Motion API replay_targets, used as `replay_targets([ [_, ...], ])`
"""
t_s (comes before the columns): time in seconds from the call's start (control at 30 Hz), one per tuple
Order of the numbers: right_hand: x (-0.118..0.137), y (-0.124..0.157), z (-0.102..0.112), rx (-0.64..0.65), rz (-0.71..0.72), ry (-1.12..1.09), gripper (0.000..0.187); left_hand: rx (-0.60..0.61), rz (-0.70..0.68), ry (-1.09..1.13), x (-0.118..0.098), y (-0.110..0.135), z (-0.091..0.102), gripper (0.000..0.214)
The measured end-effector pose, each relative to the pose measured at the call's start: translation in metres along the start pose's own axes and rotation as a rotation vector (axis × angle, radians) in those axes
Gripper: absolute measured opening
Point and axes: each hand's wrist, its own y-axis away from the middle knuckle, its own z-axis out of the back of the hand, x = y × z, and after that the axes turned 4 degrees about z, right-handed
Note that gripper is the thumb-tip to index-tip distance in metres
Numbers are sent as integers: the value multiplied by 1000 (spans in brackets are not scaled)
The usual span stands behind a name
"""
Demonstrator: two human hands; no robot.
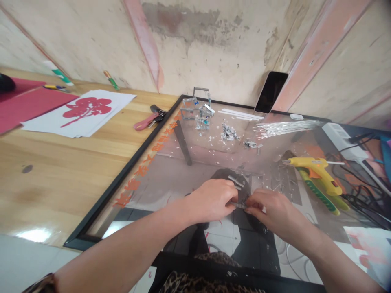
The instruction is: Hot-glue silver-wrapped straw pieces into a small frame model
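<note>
Fingers (pixel 256 198) of left hand (pixel 214 199) and right hand (pixel 271 209), both pinching one thin grey strip (pixel 239 205).
Strip: held between the two hands, above the near-middle of the glass tabletop (pixel 207 158); short grey pieces (pixel 236 182) just beyond the left fingers. Farther back: silvery scraps (pixel 229 132), white sticks (pixel 241 114), a bundle of thin wires (pixel 284 128), a small beaded assembly (pixel 203 112). At right: yellow glue gun (pixel 316 167), beside a green-handled tool (pixel 319 194). Far edge: one phone (pixel 271 92), upright against the wall (pixel 214 61).
</note>
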Motion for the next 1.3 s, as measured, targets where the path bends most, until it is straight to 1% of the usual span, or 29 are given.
replay_targets([
  [0.23, -2, 1, 5, 28, -1, -42, 5, -10, -8, -2, 2, 1, 3, 9],
  [0.4, 0, 4, 10, 30, -31, -45, 8, 0, 22, -1, 4, 3, 7, 10],
  [0.6, -1, 3, 6, 30, -23, -17, 7, 24, 41, 5, 4, 3, 7, 7],
  [0.9, -1, 0, 4, 3, 13, -21, 8, 13, 2, 4, 3, 2, 7, 8],
  [1.3, -1, 2, 8, 31, -25, -62, 4, 15, 10, 3, 2, 3, 8, 6],
])
